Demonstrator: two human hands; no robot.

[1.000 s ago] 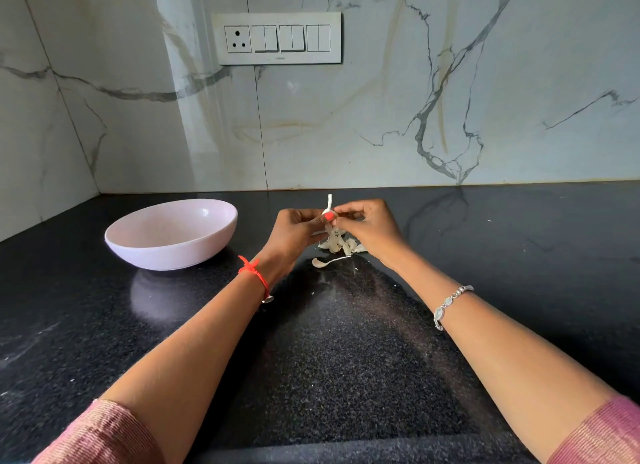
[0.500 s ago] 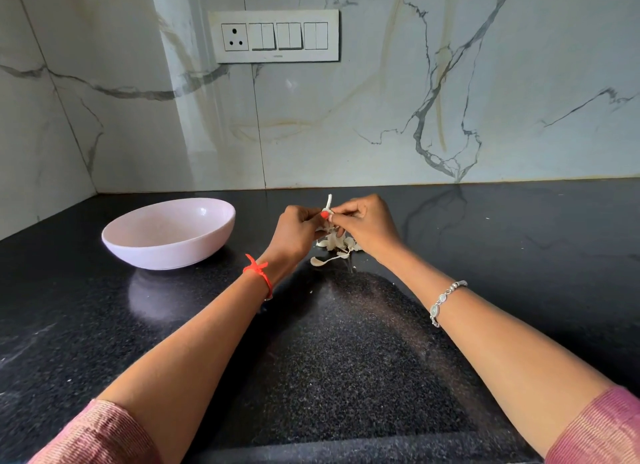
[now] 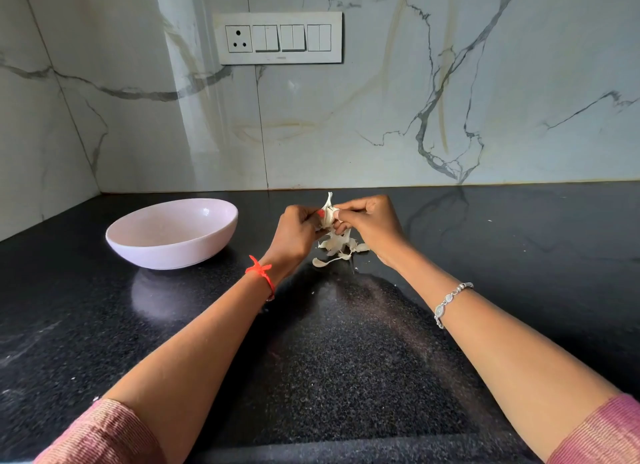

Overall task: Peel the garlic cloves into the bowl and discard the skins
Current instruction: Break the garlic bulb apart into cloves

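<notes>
**Item in hand:** one pale, papery-skinned garlic clove (image 3: pixel 327 215), held above the counter between the fingertips of both your hands, its dry tail poking up past them.

**Left hand** (image 3: pixel 297 231): fingers curled, pinching the clove's left side.

**Right hand** (image 3: pixel 371 225): fingers curled, thumb and forefinger pinching the clove's right side. It looks like a flap of skin, though you cannot tell for sure.

**Step:** judged to be mid-peel on this clove. The next move calls for a steady left pinch while your right fingers draw the skin away, then a carry leftward to drop the bare clove.

**Off-white heap of loose papery skins** (image 3: pixel 338 248): directly beneath your fingers, lying on the counter and not yet discarded.

**Shallow round pale-pink bowl** (image 3: pixel 194 245): well to the left of your left fingers — no clove shows in the visible part of its inside.

**Surface:** glossy black speckled stone countertop (image 3: pixel 346 359), with small skin flecks nearer you than your fingers.

**Room:** white grey-veined marble wall (image 3: pixel 502 117) beyond your fingers, with a white switch-and-socket panel (image 3: pixel 278 38) above them.
</notes>
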